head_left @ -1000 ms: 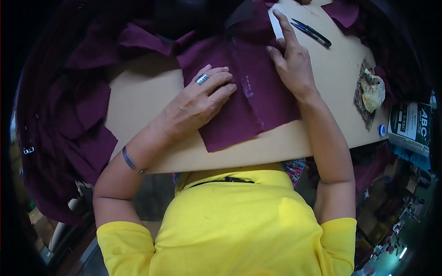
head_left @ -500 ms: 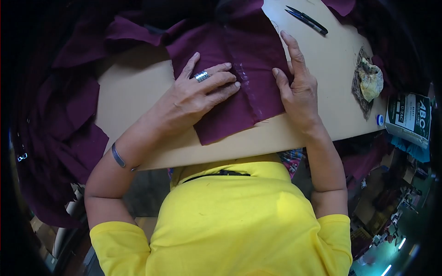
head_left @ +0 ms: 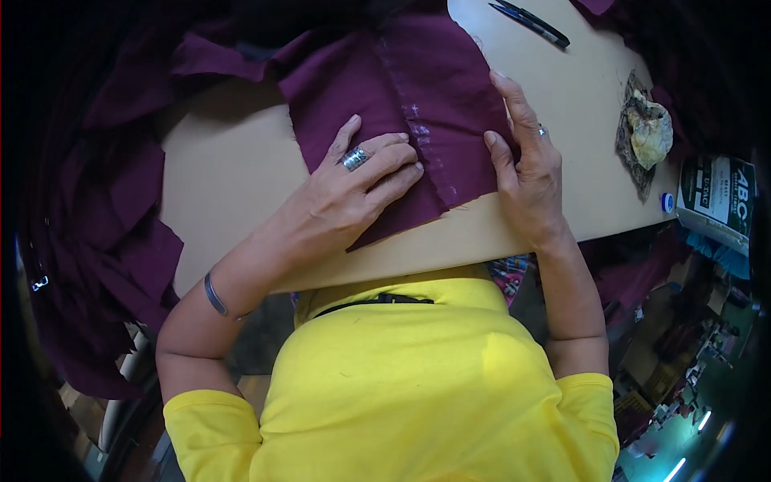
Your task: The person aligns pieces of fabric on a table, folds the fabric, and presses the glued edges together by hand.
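Note:
A maroon piece of fabric (head_left: 458, 104) lies over the table's front part, with pale chalky marks along a seam or fold line down its middle. My left hand (head_left: 353, 181), wearing a wide silver ring, rests on the cloth left of that line. Its fingers are bent and apart, the tips pressing near the line. At the fabric's right edge is my right hand (head_left: 526, 165), thumb and forefinger spread and touching or close to the edge. Its other fingers curl underneath, partly hidden.
Two dark pens (head_left: 532, 24) lie on the cream table (head_left: 594, 120) at the back right. A crumpled yellowish bundle (head_left: 649, 136), a blue cap (head_left: 667, 202) and an ABC box (head_left: 717, 201) are along the right. More maroon cloth (head_left: 104, 217) hangs at the left.
My left hand has slid slightly toward me and its fingers have bent more. The right forefinger has come down toward the fabric's edge. The fabric has shifted a little left.

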`<state>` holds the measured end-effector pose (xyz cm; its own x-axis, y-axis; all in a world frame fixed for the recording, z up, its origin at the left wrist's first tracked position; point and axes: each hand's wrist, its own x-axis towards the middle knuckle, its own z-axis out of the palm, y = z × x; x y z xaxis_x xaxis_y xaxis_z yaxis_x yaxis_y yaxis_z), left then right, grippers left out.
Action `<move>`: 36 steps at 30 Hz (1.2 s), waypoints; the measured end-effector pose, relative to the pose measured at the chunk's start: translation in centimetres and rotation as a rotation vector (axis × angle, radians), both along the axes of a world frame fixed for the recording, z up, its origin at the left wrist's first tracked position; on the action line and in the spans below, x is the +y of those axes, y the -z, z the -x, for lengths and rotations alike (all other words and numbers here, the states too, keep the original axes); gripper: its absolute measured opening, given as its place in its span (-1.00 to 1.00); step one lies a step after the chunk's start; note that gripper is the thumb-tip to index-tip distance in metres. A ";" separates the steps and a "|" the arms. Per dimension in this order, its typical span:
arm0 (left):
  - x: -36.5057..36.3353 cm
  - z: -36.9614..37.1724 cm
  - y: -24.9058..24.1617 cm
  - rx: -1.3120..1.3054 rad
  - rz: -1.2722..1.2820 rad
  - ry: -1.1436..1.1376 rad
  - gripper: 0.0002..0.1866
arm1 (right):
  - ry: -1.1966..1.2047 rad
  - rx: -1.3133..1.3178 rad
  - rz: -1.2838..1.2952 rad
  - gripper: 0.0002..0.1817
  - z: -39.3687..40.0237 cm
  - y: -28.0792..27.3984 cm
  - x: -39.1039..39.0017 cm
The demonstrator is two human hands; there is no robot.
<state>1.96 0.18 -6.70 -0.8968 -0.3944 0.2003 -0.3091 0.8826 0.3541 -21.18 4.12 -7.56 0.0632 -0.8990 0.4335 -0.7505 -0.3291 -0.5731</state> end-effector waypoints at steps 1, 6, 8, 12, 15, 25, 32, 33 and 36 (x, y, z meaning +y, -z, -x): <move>0.0 0.0 0.0 -0.013 -0.014 -0.004 -0.57 | -0.002 -0.007 0.031 -0.30 -0.1 0.1 -0.1; 0.2 0.2 -0.2 -0.054 -0.026 -0.016 -0.47 | -0.003 -0.031 0.059 -0.31 0.2 0.3 -0.2; 0.2 0.2 -0.3 -0.078 -0.015 -0.013 -0.48 | 0.013 -0.035 0.021 -0.31 0.2 0.4 0.0; 0.4 0.3 -0.7 -0.156 0.046 -0.021 -0.48 | 0.025 -0.025 -0.002 -0.32 0.2 0.3 0.0; 0.7 0.5 -0.9 -0.190 0.121 0.005 -0.56 | 0.007 -0.016 0.016 -0.31 0.2 0.4 -0.1; 1.6 0.7 -1.0 -0.060 0.109 -0.020 -0.56 | -0.005 0.001 -0.074 -0.34 0.3 -0.7 -0.3; -0.5 0.9 0.5 0.119 0.050 -0.157 -0.56 | 0.075 0.000 -0.202 -0.29 0.2 -1.6 -3.9; -0.5 1.0 0.5 0.116 0.061 -0.163 -0.55 | 0.074 -0.003 -0.193 -0.29 0.1 -1.0 -4.2; -0.5 1.1 0.5 0.093 0.084 -0.178 -0.53 | 0.057 -0.061 -0.161 -0.31 0.1 -0.4 -4.4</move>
<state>0.82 -0.30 -7.24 -0.7906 -0.5231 0.3183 -0.4318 0.8448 0.3159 -21.31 -0.26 -7.15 -0.0115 -0.9584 0.2853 -0.7275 -0.1877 -0.6599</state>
